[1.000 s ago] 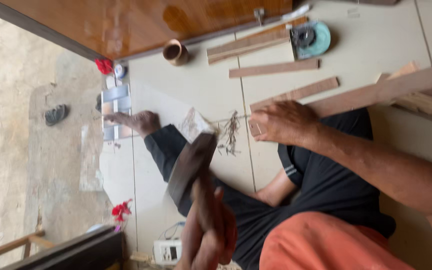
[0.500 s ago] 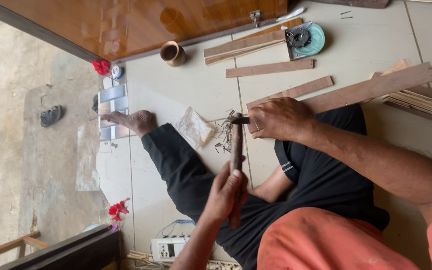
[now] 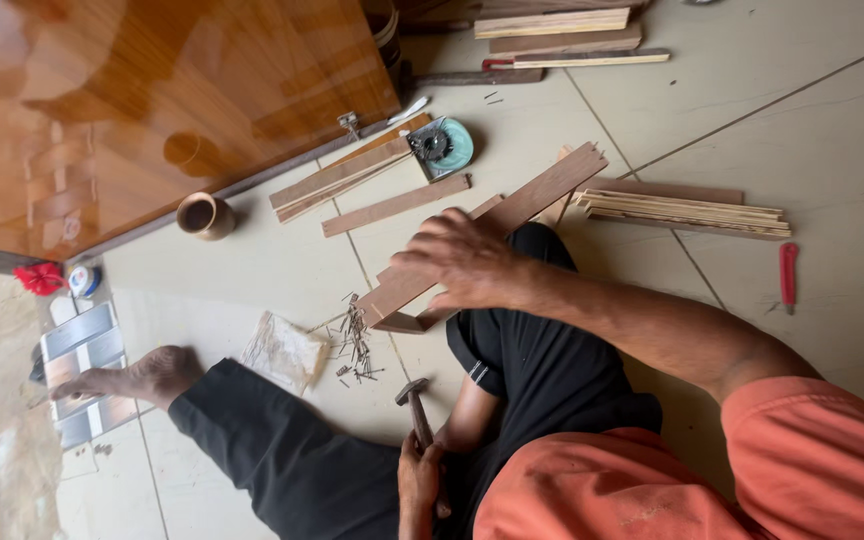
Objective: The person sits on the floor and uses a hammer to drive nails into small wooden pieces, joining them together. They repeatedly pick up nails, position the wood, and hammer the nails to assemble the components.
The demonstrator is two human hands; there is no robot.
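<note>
Two hands work well apart: the right hand (image 3: 467, 260), at frame centre, presses flat with spread fingers on a long reddish-brown wooden strip (image 3: 492, 228) lying diagonally over the person's knee; the left hand (image 3: 419, 483), at the bottom edge, is clamped around the wooden handle of a small steel-headed hammer (image 3: 415, 402); just left of the strip, loose thin nails (image 3: 355, 340) lie scattered on the pale tiled floor (image 3: 772, 110); a small brown clay cup (image 3: 203, 215) stands beside the polished wooden door (image 3: 142, 100) at upper left.

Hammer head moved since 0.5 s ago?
Yes. The hammer head has drawn back from the wooden strip toward the person's body, now on the near side of the nail pile.
</note>
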